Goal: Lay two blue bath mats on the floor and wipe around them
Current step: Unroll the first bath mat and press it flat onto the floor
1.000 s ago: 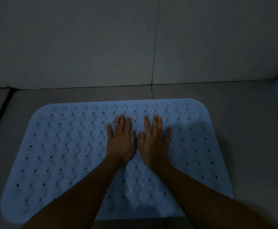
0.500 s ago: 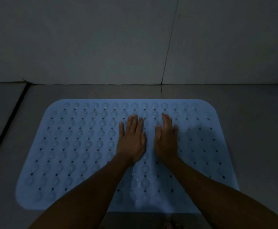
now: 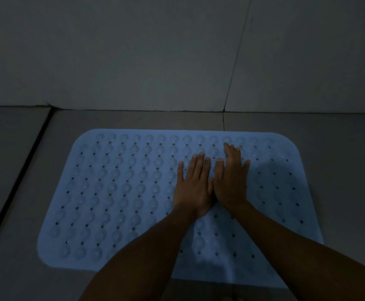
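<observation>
A light blue bath mat (image 3: 116, 192) with rows of round bumps and small holes lies flat on the grey tiled floor, its far edge close to the wall. My left hand (image 3: 193, 185) presses palm down on the mat right of its middle, fingers straight. Beside it, my right hand (image 3: 231, 181) also lies flat on the mat, fingers extended toward the far edge; the two hands touch at the thumbs. Only this one mat is in view.
A grey tiled wall (image 3: 177, 51) rises just beyond the mat. A dark groove (image 3: 14, 187) runs along the floor to the left. Bare floor tiles (image 3: 346, 170) lie on the right of the mat. The light is dim.
The view has shifted left, so the mat sits further right in frame. Both hands have slid together and forward on the mat; the right one now reaches nearer the far edge.
</observation>
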